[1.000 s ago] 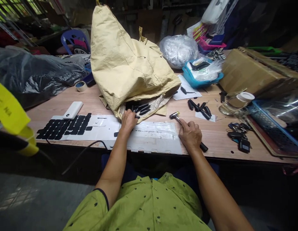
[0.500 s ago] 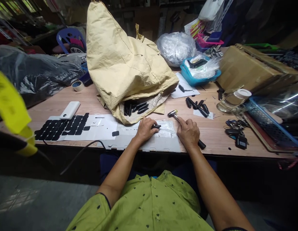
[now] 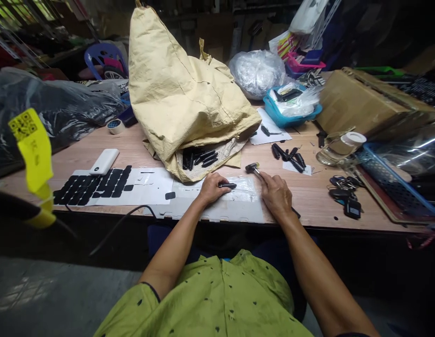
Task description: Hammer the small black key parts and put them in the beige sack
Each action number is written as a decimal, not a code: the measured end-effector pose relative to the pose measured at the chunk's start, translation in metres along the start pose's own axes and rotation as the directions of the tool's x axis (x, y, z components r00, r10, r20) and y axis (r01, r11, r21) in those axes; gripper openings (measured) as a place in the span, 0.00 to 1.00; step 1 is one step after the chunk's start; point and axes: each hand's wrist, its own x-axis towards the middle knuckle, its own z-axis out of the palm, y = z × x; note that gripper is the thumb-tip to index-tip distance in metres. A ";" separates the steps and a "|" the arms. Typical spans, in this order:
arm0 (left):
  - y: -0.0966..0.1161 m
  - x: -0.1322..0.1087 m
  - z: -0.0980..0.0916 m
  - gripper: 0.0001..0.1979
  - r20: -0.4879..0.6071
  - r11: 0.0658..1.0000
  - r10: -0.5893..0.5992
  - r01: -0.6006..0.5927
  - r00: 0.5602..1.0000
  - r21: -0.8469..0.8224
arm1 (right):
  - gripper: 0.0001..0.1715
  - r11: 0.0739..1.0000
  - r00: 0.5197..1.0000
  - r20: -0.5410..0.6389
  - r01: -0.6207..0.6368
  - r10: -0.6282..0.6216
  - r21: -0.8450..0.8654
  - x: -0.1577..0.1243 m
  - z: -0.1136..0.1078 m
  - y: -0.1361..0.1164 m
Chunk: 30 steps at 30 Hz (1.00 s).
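Note:
My left hand [image 3: 210, 189] is closed on a small, slim black piece [image 3: 228, 186], which sticks out to the right from the fingertips. It lies low over a clear plastic-covered white board [image 3: 243, 206] at the table's front edge. My right hand [image 3: 276, 194] is wrapped around the handle of a small hammer [image 3: 253, 167], whose head points away from me, just beyond the board's right corner. Behind my left hand, more black pieces [image 3: 207, 158] spill from the mouth of a large tan sack [image 3: 189, 103].
Left of the board, rows of flat black pads [image 3: 80, 188] lie on white paper beside a white power bank [image 3: 105, 161]. To the right are loose black pieces [image 3: 289, 155], keys [image 3: 350, 203], a glass jar [image 3: 331, 150] and a blue basket [image 3: 396, 175]. A yellow tag [image 3: 36, 159] hangs at left.
The black piece in my left fingers shows more of its length now. The hammer has turned slightly in my right hand, and less of its handle end shows.

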 end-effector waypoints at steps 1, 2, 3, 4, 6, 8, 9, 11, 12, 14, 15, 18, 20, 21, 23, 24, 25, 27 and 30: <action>0.000 0.001 0.001 0.09 0.000 1.000 -0.001 0.001 1.000 -0.006 | 0.24 0.999 1.000 -0.005 -0.001 0.001 0.051 -0.003 -0.002 -0.003; 0.000 0.001 0.002 0.09 -0.002 1.000 -0.003 0.003 1.000 -0.012 | 0.24 0.994 1.000 -0.012 0.005 -0.004 0.110 -0.007 -0.004 -0.007; -0.001 0.001 0.002 0.08 -0.005 1.000 -0.005 0.005 1.000 -0.017 | 0.25 0.985 1.000 -0.016 0.019 -0.017 0.173 -0.013 -0.006 -0.013; -0.001 0.001 0.003 0.08 -0.008 1.000 -0.008 0.008 1.000 -0.021 | 0.25 0.970 0.999 -0.016 0.043 -0.040 0.241 -0.019 -0.008 -0.019; -0.001 0.002 0.003 0.08 -0.011 0.999 -0.020 0.020 1.000 -0.026 | 0.24 0.926 0.994 0.001 0.105 -0.113 0.363 -0.032 -0.012 -0.032; -0.001 0.002 0.004 0.08 -0.008 0.999 -0.030 0.030 1.000 -0.025 | 0.24 0.888 0.985 0.036 0.136 -0.169 0.439 -0.043 -0.015 -0.044; -0.001 0.003 0.004 0.07 -0.006 0.999 -0.031 0.031 1.000 -0.024 | 0.24 0.875 0.981 0.052 0.144 -0.189 0.462 -0.047 -0.016 -0.048; -0.001 0.003 0.005 0.07 -0.001 0.999 -0.027 0.027 1.000 -0.020 | 0.24 0.864 0.977 0.068 0.146 -0.203 0.482 -0.052 -0.016 -0.052; -0.001 0.004 0.005 0.06 -0.001 1.000 -0.026 0.026 1.000 -0.018 | 0.24 0.864 0.977 0.070 0.141 -0.199 0.483 -0.053 -0.015 -0.052; 0.000 0.005 0.006 0.06 -0.003 0.999 -0.028 0.028 1.000 -0.015 | 0.24 0.873 0.980 0.078 0.125 -0.183 0.472 -0.054 -0.014 -0.050; 0.000 0.005 0.007 0.06 -0.005 0.999 -0.030 0.029 1.000 -0.015 | 0.23 0.878 0.980 0.086 0.118 -0.178 0.464 -0.054 -0.014 -0.048; 0.001 0.005 0.008 0.07 -0.013 0.999 -0.029 0.028 0.999 -0.025 | 0.23 0.884 0.981 0.096 0.110 -0.171 0.455 -0.053 -0.016 -0.045; 0.001 0.004 0.008 0.07 -0.023 0.999 -0.030 0.029 0.999 -0.039 | 0.23 0.885 0.986 0.073 0.099 -0.148 0.455 -0.053 -0.019 -0.045; 0.001 0.004 0.008 0.07 -0.031 0.999 -0.032 0.030 0.999 -0.045 | 0.23 0.888 0.989 0.061 0.092 -0.134 0.451 -0.053 -0.021 -0.045; 0.001 0.003 0.008 0.07 -0.042 0.998 -0.032 0.030 0.999 -0.048 | 0.24 0.897 0.992 0.058 0.077 -0.113 0.435 -0.054 -0.023 -0.044; 0.000 0.003 0.008 0.07 -0.045 0.999 -0.030 0.028 0.999 -0.046 | 0.24 0.902 0.992 0.067 0.072 -0.110 0.426 -0.054 -0.023 -0.043; 0.000 0.003 0.008 0.08 -0.045 0.999 -0.027 0.025 0.999 -0.043 | 0.23 0.904 0.991 0.076 0.070 -0.113 0.423 -0.055 -0.022 -0.041; -0.001 0.003 0.009 0.08 -0.041 0.999 -0.024 0.022 0.999 -0.035 | 0.23 0.903 0.989 0.083 0.075 -0.121 0.424 -0.054 -0.018 -0.037; 0.000 0.003 0.009 0.07 -0.037 0.999 -0.016 0.015 0.999 -0.028 | 0.23 0.917 0.994 0.045 0.077 -0.102 0.390 -0.044 -0.012 -0.027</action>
